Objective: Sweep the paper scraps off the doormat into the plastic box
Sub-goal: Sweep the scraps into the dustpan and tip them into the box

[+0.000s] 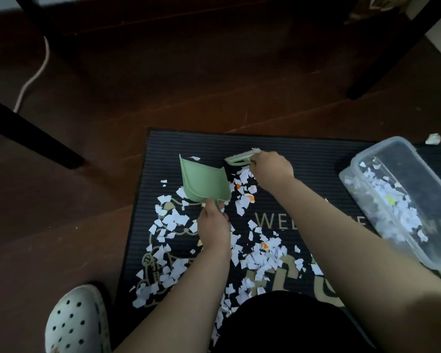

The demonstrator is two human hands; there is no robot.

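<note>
Two hands work over a dark ribbed doormat (303,159) that lies on a brown wooden floor (189,85). The left hand (213,225) grips the short handle of a pale green dustpan (203,179), fingers curled round it. The pan's handle points toward the person and its wide mouth points away; whether its front edge touches the mat I cannot tell. The right hand (271,169) is closed round a small green brush (239,159), which sits just to the right of the pan's mouth, at the far end of a trail of scraps.

Many white paper scraps (262,261), with a few orange bits among them, lie scattered over the near half of the mat, around and between both forearms and over its gold lettering. The clear plastic box (423,179) stands at the mat's right edge, open on top, with a heap of scraps already inside. One stray scrap (432,138) lies just beyond the box.

At lower left is a white perforated clog (74,324). Dark furniture legs (36,138) stand on the floor, and a white cable (33,80) runs along it at far left.
</note>
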